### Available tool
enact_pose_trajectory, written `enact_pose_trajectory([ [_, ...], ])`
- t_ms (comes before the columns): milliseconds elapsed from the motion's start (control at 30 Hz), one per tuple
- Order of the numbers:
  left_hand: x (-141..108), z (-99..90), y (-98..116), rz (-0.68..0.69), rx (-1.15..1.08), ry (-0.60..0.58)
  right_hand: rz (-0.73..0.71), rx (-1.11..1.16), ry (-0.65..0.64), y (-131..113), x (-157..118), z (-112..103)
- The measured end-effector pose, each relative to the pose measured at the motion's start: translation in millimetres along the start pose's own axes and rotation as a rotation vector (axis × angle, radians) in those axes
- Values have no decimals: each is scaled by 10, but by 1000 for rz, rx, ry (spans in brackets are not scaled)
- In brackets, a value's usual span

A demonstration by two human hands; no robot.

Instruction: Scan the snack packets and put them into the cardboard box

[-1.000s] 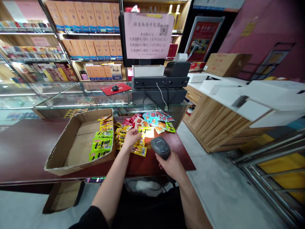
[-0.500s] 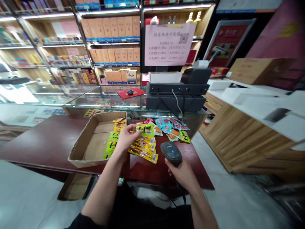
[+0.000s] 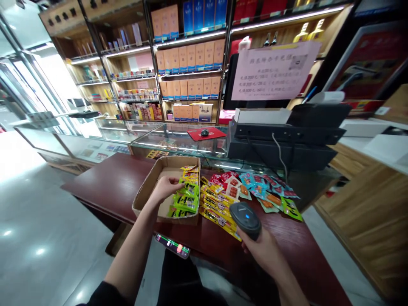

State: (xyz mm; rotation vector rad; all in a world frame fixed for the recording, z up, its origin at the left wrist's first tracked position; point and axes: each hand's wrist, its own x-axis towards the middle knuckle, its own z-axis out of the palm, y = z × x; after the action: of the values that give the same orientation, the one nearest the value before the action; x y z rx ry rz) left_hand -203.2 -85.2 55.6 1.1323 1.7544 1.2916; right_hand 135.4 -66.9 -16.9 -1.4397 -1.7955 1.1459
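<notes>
My left hand [image 3: 165,189] reaches into the shallow cardboard box [image 3: 145,189], its fingers pinched at the edge of a green snack packet [image 3: 190,187]. Several more green packets lie below it along the box's right side, with yellow ones [image 3: 190,169] above. In my right hand [image 3: 263,248] is a dark handheld barcode scanner [image 3: 245,219], its head pointing away from me over the table. Between the box and the scanner, long yellow snack packets [image 3: 218,208] lie overlapped on the dark red table.
Red, blue and orange snack packets [image 3: 259,185] are heaped at the table's back right, with a green one beside them. A lit phone [image 3: 173,245] is at the front edge. Behind stand a glass counter, a cash-register unit [image 3: 283,140] and a mouse [image 3: 204,132] on a red mat.
My left hand has carried the green packet from above the yellow packets leftward into the box. The view has turned left. My right hand still holds the scanner.
</notes>
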Motion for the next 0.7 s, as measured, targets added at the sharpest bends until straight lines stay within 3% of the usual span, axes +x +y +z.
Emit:
enact_pose_trajectory([
  [100, 30, 17, -71, 57, 200, 73, -18, -25, 1, -9, 7, 11],
  [200, 35, 9, -90, 122, 260, 142, -17, -30, 6, 8, 21, 9],
  [300, -11, 5, -25, 205, 294, 264, -19, -11, 8, 19, 40, 12],
  [400, -95, 86, 119, 290, 416, 293, -28, 14, 10, 13, 45, 8],
  [533, -198, 459, 324, 428, 516, 231, -16, 51, 40, 13, 2, -66],
  [700, -237, 1262, 431, 577, 462, -4, 40, 10, 116, 55, -135, -303],
])
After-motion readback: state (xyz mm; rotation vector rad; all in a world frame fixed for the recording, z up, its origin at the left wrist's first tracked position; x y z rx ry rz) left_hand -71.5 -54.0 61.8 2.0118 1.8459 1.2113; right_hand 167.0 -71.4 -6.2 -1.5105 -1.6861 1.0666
